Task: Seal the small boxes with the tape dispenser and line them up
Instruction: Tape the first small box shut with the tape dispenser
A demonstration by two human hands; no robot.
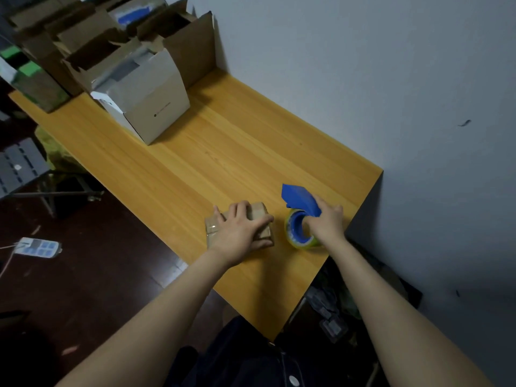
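Head view: tape dispenser (303,203) lies lengthwise away, blade end farthest.

You see dim, even light; soft shadows darken the open cartons (134,79) at the tabletop's (223,152) far-left corner; wide-angle edges bend and blur.

Both bare forearms reach from 6 o'clock towards 12. The left hand (240,233) lies palm down, fingers spread, pressing on the box (259,210). At its 3 o'clock, the right hand (328,222) seems curled round the dispenser (297,197), its fingertips hidden.
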